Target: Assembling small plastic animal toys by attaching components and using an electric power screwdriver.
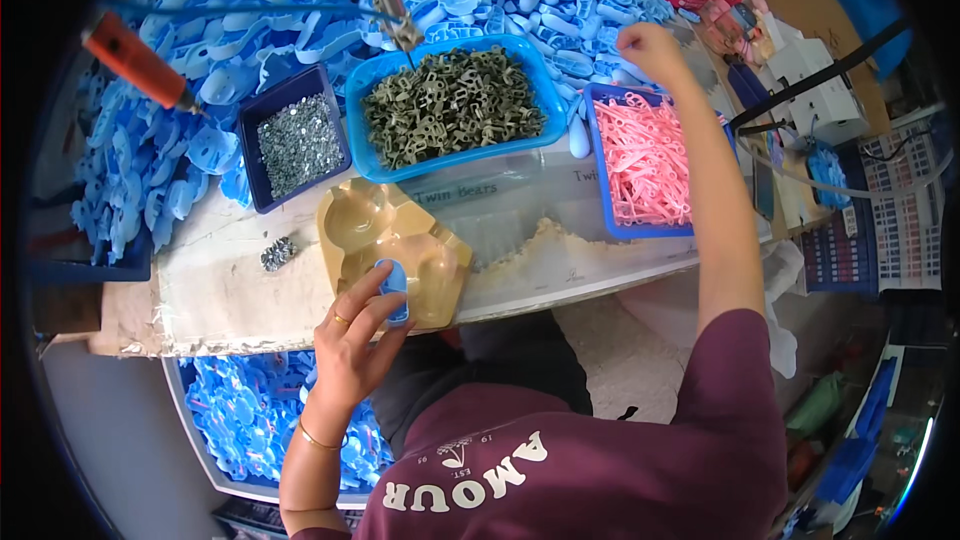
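At eight o'clock from the view's centre, the left hand (360,332) pinches a blue piece (396,285) at the tan mould (440,240); whether it is seated is unclear. At one o'clock the right hand (650,48) has its fingers curled, near pink strips (640,160) at two o'clock; I cannot tell whether it grips anything.

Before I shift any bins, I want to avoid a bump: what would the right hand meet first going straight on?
Most likely the heap of blue plastic parts, just past the right hand; its height above them is unclear.
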Motion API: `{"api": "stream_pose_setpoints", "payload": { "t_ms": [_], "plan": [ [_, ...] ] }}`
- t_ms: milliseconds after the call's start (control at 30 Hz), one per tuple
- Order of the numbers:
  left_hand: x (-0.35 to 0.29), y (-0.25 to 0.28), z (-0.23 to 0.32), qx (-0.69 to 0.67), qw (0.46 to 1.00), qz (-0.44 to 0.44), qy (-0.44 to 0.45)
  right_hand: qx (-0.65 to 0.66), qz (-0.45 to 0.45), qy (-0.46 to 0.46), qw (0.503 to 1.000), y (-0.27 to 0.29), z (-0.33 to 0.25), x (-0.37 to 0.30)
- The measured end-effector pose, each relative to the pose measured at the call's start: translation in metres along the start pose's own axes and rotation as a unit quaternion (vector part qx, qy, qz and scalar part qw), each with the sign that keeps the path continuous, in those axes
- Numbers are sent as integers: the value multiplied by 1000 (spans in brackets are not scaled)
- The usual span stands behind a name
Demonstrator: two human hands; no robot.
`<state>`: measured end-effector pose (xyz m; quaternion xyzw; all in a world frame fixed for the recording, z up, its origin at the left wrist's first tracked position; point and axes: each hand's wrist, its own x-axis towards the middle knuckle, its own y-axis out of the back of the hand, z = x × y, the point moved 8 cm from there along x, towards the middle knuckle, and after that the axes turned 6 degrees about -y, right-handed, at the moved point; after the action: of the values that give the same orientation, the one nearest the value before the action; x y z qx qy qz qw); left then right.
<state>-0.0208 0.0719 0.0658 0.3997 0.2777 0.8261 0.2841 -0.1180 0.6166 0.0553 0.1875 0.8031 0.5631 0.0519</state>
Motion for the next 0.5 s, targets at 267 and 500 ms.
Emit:
{"api": "stream_pose_setpoints", "payload": {
  "t_ms": [267, 500],
  "plan": [
    [-11, -15, -1, 58, 997, -40, -19, 197, -88, 78, 973, 34, -107, -59],
    [-21, -16, -6, 128, 989, -37, -68, 225, -221, 195, 929, -9, -265, -174]
  ]
}}
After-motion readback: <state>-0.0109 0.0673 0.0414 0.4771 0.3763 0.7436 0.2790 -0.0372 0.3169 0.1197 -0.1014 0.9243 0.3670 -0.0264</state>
